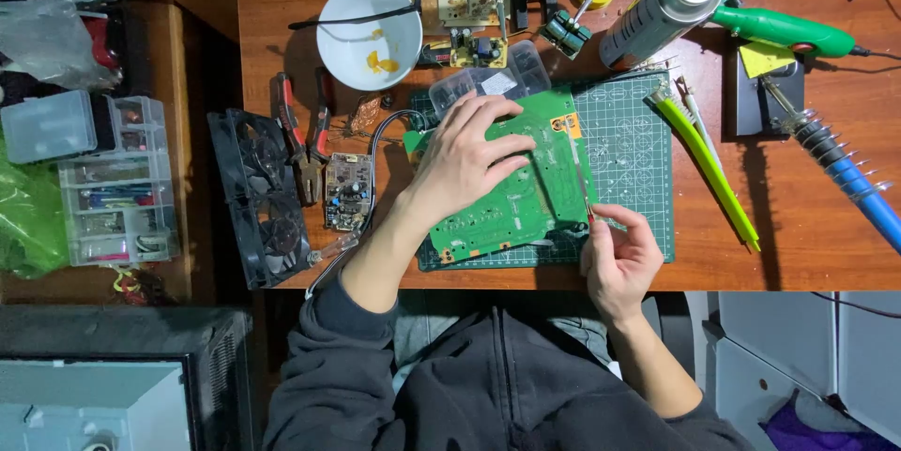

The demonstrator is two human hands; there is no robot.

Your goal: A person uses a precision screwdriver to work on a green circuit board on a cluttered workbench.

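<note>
The green circuit board (526,190) lies under the flat, spread left hand (466,158), while the right hand (619,254) pinches thin tweezers (582,177) at its edge.

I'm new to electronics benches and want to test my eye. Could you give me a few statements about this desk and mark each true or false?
1. The left hand rests flat on the green circuit board. True.
2. The right hand holds a slim metal tool at the board's right edge. True.
3. The white bowl sits upside down. False: it stands open side up, with yellow bits inside.
4. The blue-handled soldering iron lies on the cutting mat. False: it lies on bare wood to the right.
5. The black fan lies left of the pliers. True.
</note>
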